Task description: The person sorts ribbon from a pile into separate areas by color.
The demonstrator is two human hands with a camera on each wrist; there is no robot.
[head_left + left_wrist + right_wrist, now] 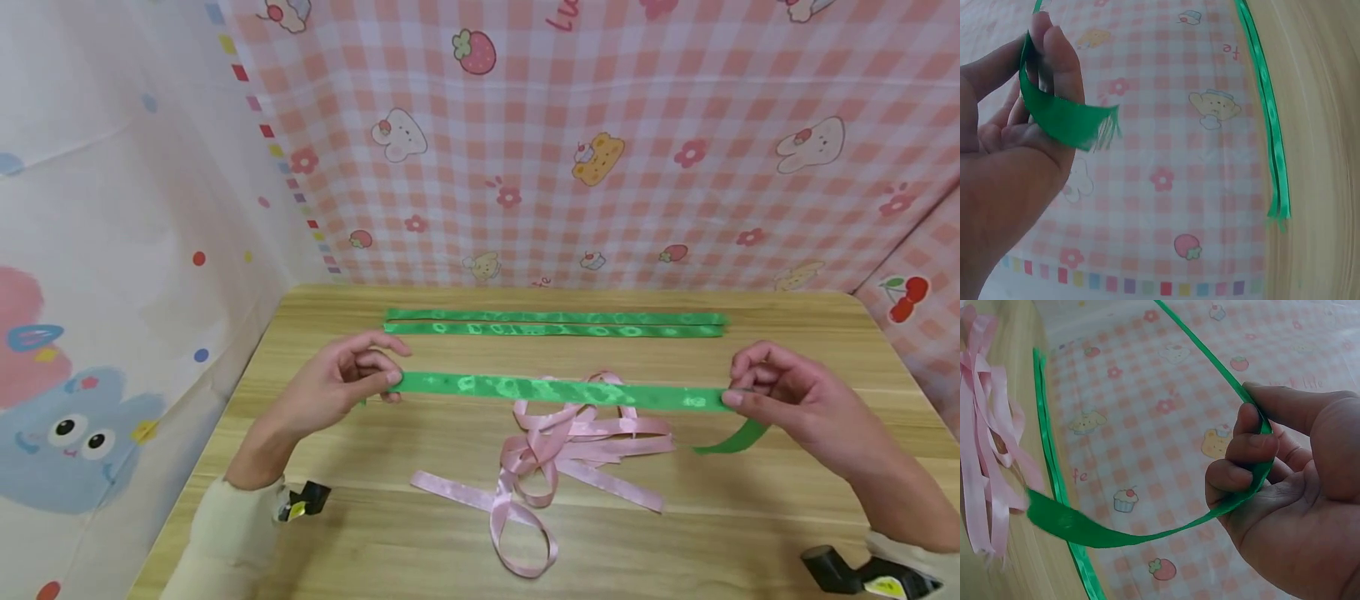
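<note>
A green satin ribbon (562, 390) is stretched nearly level between my two hands, above the table. My left hand (348, 379) pinches it near one end between thumb and fingers. In the left wrist view a short frayed tail of the ribbon (1075, 122) curves across the palm. My right hand (795, 408) pinches the other side, and a longer loose tail (1097, 528) droops from it toward the table. Behind the stretched ribbon, two green ribbon strips (555, 324) lie straight and side by side. Below it, a loose heap of pink ribbon (540, 446) is partly covered by it.
The wooden table (375, 533) ends at a pink checked cloth (540, 108) hanging at the back. A white printed cloth (150, 208) hangs along the left side. One pink ribbon loop (525, 571) reaches toward the table's near side.
</note>
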